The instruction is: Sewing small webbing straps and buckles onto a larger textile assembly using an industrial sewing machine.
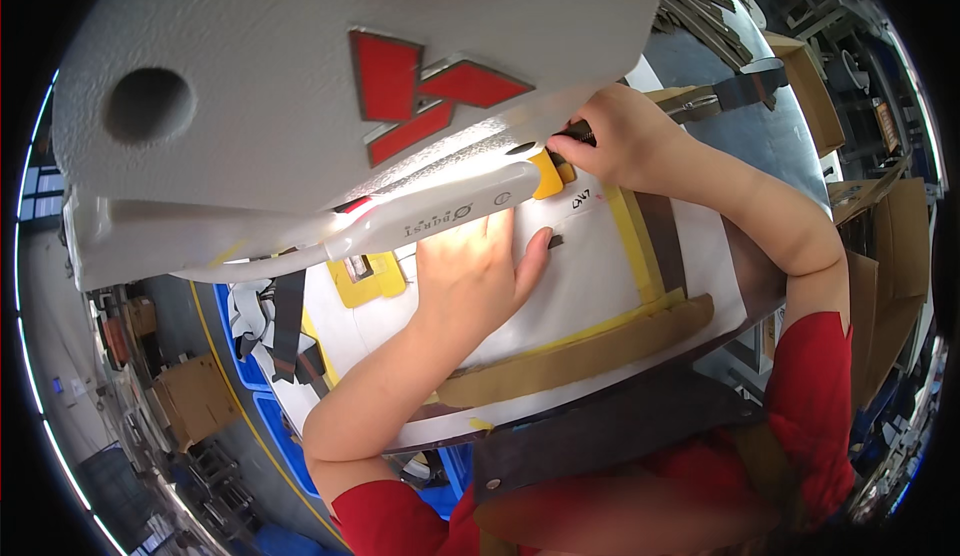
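My left hand (465, 266) lies on the white work surface (560, 296) with its thumb held apart. Its fingertips reach under the white lamp (430, 211) of the sewing machine and are hidden there. A small dark bit (556, 241) is by the thumb tip. To the right, my right hand (625, 136) is closed, thumb and fingers pinching a small dark ribbed piece (577, 134) beside the machine head. Just below that piece sits a yellow part (548, 174) at the lamp's end. The large white sewing machine (260, 76), bearing a red emblem, covers the area beyond both hands.
Yellow tape (632, 246) and a padded brown strip (580, 351) border the surface. A yellow plate (368, 278) lies left of my left hand. Dark straps (290, 321) hang over blue bins (275, 426) at left. At far right are strips (700, 11) and cardboard boxes (885, 276).
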`<state>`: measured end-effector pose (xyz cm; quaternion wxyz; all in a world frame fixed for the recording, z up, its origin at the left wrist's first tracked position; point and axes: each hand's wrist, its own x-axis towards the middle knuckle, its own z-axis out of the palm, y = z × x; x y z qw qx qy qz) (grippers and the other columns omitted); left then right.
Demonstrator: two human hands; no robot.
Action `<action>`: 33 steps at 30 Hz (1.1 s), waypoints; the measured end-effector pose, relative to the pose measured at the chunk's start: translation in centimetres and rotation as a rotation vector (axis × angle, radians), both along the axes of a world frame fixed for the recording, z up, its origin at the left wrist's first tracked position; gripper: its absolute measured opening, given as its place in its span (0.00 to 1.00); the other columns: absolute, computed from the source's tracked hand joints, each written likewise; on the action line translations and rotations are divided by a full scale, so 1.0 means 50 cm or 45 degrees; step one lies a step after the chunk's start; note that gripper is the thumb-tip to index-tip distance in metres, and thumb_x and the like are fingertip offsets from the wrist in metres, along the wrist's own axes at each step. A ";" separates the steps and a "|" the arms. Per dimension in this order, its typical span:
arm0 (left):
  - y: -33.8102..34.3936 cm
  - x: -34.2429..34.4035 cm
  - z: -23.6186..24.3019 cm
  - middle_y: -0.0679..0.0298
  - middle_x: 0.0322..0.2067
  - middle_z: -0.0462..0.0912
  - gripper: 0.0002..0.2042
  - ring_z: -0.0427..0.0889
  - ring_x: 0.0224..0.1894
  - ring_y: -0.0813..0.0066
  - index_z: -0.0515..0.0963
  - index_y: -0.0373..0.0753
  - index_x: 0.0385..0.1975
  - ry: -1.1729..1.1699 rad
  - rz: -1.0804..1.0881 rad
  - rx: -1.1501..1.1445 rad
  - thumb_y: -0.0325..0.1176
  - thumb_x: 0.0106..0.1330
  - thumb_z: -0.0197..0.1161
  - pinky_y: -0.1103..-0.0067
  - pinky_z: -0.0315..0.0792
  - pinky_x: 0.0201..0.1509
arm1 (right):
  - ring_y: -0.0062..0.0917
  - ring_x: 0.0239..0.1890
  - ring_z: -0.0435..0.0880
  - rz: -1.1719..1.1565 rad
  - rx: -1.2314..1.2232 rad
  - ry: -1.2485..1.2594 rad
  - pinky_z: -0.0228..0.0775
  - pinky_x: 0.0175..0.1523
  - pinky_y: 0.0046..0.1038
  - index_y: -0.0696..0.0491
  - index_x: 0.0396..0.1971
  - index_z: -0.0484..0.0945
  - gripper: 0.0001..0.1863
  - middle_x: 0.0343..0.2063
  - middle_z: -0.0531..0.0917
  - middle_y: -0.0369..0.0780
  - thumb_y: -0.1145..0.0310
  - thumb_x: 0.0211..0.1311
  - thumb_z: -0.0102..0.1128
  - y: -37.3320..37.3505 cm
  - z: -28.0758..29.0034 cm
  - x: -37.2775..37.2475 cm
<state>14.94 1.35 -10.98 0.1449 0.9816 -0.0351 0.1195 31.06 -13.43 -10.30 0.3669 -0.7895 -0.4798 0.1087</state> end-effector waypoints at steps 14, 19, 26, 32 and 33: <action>0.011 -0.002 -0.004 0.56 0.49 0.77 0.26 0.75 0.51 0.58 0.72 0.34 0.52 0.007 -0.006 -0.037 0.36 0.53 0.63 0.67 0.65 0.53 | 0.35 0.45 0.78 0.216 0.022 -0.476 0.69 0.49 0.34 0.57 0.37 0.76 0.14 0.41 0.80 0.41 0.70 0.50 0.64 -0.010 0.030 -0.021; 0.004 -0.001 0.000 0.57 0.49 0.77 0.25 0.76 0.50 0.59 0.73 0.35 0.52 -0.013 -0.012 -0.029 0.36 0.53 0.63 0.67 0.66 0.52 | 0.34 0.48 0.78 0.339 0.008 -0.663 0.69 0.52 0.35 0.61 0.39 0.77 0.17 0.44 0.80 0.42 0.67 0.52 0.63 -0.022 0.023 -0.034; -0.117 0.026 0.029 0.62 0.39 0.77 0.14 0.77 0.44 0.68 0.75 0.39 0.38 -0.156 -0.686 -0.298 0.28 0.49 0.63 0.74 0.71 0.47 | 0.36 0.44 0.79 0.621 -0.275 -0.319 0.71 0.50 0.34 0.58 0.40 0.79 0.15 0.38 0.82 0.44 0.67 0.53 0.62 0.005 0.050 0.035; -0.312 0.295 -0.058 0.55 0.39 0.77 0.13 0.76 0.44 0.57 0.73 0.35 0.41 -0.999 -0.367 -0.062 0.29 0.56 0.56 0.66 0.69 0.48 | 0.37 0.42 0.80 0.719 -0.602 -0.391 0.71 0.49 0.35 0.56 0.44 0.79 0.16 0.37 0.82 0.45 0.70 0.54 0.59 0.056 0.119 0.032; -0.337 0.334 -0.022 0.57 0.38 0.76 0.12 0.76 0.43 0.58 0.73 0.36 0.41 -0.362 -0.332 -0.135 0.31 0.57 0.57 0.67 0.69 0.46 | 0.37 0.42 0.80 0.720 -0.609 -0.389 0.71 0.49 0.35 0.56 0.44 0.79 0.16 0.37 0.82 0.45 0.70 0.54 0.59 0.049 0.115 0.037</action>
